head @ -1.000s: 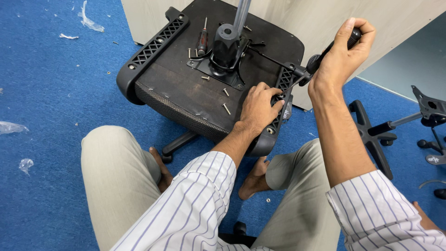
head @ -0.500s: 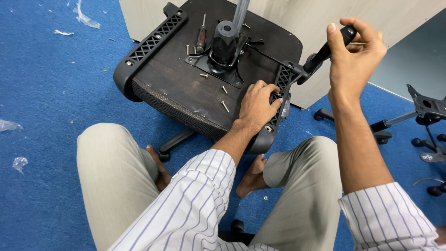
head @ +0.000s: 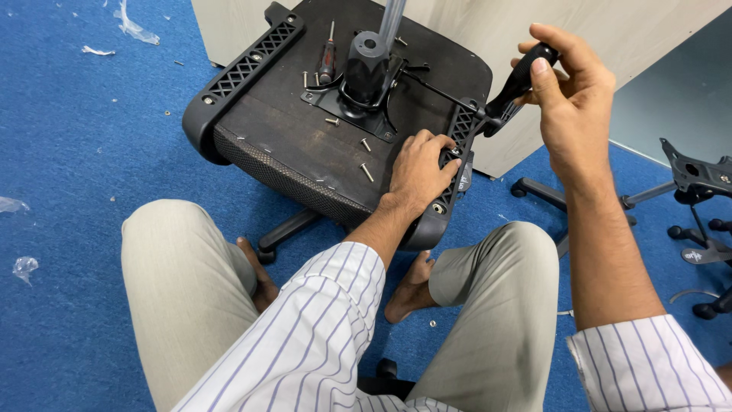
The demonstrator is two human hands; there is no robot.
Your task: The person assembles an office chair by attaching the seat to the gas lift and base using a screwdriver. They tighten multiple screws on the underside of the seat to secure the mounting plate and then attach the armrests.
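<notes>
**Inspector:** An upturned chair seat (head: pixel 305 145) is seen lying on the blue carpet floor (head: pixel 69 152), just ahead of the seated person's knees. The right-hand armrest bracket (head: pixel 451 164) is being fastened along the seat's edge. How should the step be carried out?

**Assessor:** It is judged that the screwdriver (head: pixel 512 85) should be kept in line with the screw, with pressure applied along the shaft, so the tip is not cammed out. The bracket should be held flat against the seat until the thread bites.

**Inspector:** And the fingers?

**Assessor:** The right hand (head: pixel 573 95) is closed round the black handle, thumb laid along it. The left hand (head: pixel 418 172) is pressed onto the bracket, fingers curled narrowly over its edge; whether a screw is pinched beneath cannot be told.

**Inspector:** Other items?

**Assessor:** Loose screws (head: pixel 367 171) are noted on the seat, beside the central mechanism plate (head: pixel 358 91), with a second screwdriver (head: pixel 328 65) resting near it.
</notes>
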